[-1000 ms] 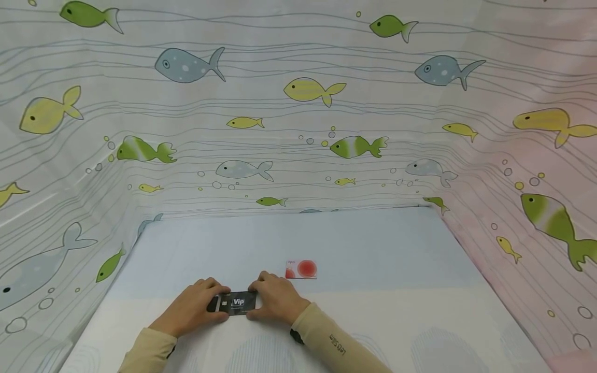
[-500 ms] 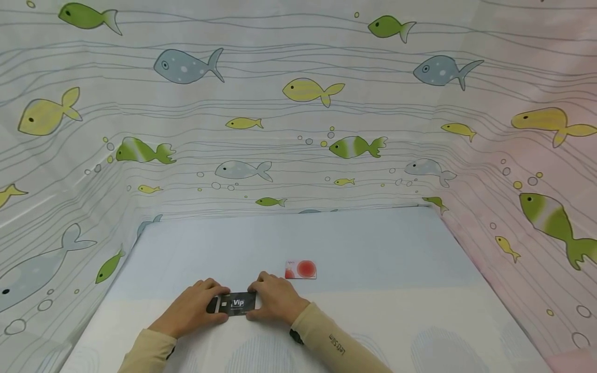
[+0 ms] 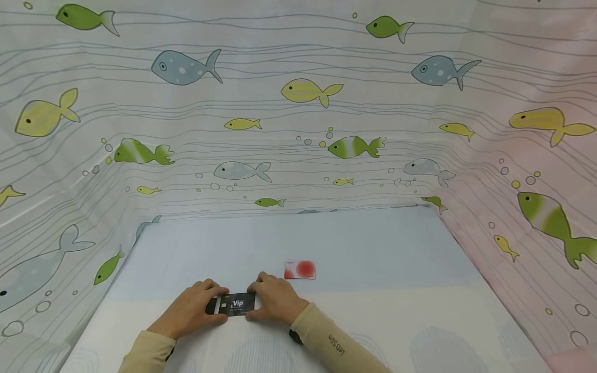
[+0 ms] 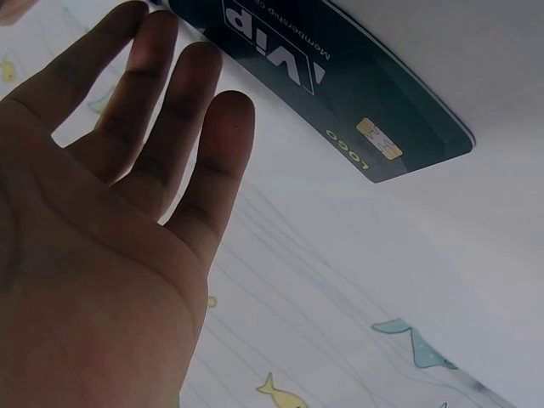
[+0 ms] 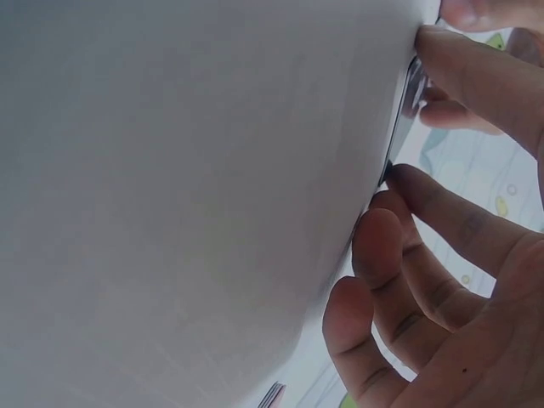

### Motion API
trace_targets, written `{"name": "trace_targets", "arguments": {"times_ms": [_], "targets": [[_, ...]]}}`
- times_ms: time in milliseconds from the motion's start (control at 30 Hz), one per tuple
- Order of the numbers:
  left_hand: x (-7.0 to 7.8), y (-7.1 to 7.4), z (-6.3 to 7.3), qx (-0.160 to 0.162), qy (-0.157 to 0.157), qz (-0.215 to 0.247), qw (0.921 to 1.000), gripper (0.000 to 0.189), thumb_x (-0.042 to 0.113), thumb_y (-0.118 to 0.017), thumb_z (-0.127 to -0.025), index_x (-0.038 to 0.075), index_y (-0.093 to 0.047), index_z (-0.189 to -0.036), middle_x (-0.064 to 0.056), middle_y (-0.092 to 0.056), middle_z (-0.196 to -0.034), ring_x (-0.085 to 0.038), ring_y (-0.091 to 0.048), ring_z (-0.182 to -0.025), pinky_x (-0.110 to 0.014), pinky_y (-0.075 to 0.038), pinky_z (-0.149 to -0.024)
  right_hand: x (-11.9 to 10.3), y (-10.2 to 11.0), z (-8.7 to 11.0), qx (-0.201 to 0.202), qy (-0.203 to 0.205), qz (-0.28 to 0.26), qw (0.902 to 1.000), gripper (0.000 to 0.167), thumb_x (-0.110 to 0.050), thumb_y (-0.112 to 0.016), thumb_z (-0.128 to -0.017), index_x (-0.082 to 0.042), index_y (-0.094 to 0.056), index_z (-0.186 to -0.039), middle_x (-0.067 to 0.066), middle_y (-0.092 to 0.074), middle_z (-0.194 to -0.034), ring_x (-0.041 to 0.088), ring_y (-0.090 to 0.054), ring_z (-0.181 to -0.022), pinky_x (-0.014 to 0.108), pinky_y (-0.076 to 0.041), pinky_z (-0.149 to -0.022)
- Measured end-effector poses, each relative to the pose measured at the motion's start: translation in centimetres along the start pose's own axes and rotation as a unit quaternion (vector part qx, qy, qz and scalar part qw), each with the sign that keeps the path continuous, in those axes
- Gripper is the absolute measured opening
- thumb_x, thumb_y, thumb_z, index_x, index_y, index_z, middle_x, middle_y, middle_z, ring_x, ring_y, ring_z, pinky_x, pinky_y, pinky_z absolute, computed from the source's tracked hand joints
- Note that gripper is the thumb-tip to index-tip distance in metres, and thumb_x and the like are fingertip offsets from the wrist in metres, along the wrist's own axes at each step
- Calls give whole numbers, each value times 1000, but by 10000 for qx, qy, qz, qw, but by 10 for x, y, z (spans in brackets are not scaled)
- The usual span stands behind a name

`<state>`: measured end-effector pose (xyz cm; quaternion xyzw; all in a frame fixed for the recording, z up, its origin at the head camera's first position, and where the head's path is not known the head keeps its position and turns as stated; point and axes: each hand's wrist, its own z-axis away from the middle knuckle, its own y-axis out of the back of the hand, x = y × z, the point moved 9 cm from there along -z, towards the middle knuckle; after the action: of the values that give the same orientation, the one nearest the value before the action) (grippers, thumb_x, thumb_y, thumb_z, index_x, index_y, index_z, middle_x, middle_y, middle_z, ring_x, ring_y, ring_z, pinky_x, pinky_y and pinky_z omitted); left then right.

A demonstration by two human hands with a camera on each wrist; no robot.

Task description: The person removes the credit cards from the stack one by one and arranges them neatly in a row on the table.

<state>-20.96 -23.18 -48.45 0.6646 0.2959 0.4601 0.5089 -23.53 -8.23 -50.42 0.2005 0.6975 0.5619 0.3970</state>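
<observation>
A black membership card (image 3: 242,304) with "Vip" printed on it and a small gold chip lies on the cloth-covered table, left of centre. My left hand (image 3: 193,306) holds its left end, thumb at the near edge and fingers at the far edge. At the other end my right hand (image 3: 276,299) pinches the card the same way. A dark patch and a pale strip show beside the left thumb; what they are I cannot tell. In the left wrist view the card (image 4: 357,102) shows its chip and "LOGO" close to the fingertips. The right wrist view shows fingertips (image 5: 376,242) along a thin edge.
A white and red card (image 3: 300,270) lies flat behind my right hand. The tabletop (image 3: 373,254) has a pale blue and white cover. Fish-printed sheets (image 3: 303,150) enclose it at the back and both sides.
Both hands keep the same hold on the black card. Only the head view shifts very slightly.
</observation>
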Motion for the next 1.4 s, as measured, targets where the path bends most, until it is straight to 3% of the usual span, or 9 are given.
{"name": "trace_targets", "arguments": {"times_ms": [467,833,1400], "targets": [[-3,-4,-3,25,70,45,10000,53,39,-87,-77,15,-71,-121,6,-60,-110,-17,-57,-98,-47,-50,-86,0,2,2,-18,-12,-6,10000,52,-50,-85,-78,-23,-72,-121,-8,-59,-103,4,-55,-84,20,-47,-77],[-3,-2,-3,154,151,-39,9998,60,56,-81,-79,16,-71,-123,5,-62,-109,-15,-56,-96,-44,-49,-83,3,7,3,144,44,-122,9998,46,-50,-79,-85,-24,-72,-122,-9,-60,-103,3,-53,-85,18,-47,-76],[14,0,-16,402,-247,-44,9989,53,55,-78,-84,16,-72,-120,7,-64,-107,-17,-60,-98,-46,-51,-84,14,28,11,558,170,-130,9982,41,-42,-79,-87,-19,-73,-119,-5,-65,-105,8,-61,-94,21,-50,-82]]}}
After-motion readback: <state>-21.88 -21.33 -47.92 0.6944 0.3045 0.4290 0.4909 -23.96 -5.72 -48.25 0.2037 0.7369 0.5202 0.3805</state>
